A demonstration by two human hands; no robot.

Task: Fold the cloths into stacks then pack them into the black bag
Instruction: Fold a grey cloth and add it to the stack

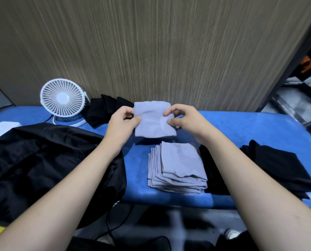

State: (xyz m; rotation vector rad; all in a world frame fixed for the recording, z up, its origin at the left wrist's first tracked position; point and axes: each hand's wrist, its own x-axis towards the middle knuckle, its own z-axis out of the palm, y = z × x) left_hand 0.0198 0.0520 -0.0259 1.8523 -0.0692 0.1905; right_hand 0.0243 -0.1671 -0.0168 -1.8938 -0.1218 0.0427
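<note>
Your left hand and right hand pinch the folded grey cloth; square its edges; lower onto the grey stack.

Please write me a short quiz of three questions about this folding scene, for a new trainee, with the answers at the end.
1. True or false: both hands hold the same grey cloth above the blue table.
2. Where does the stack of folded grey cloths lie? A) on the black bag B) on the table, below the held cloth C) beside the fan
3. Which object stands at the far left of the table, near the wall?

Key
1. True: left hand and right hand pinch its two sides.
2. B
3. The white desk fan. The black bag lies in front of it.
</note>
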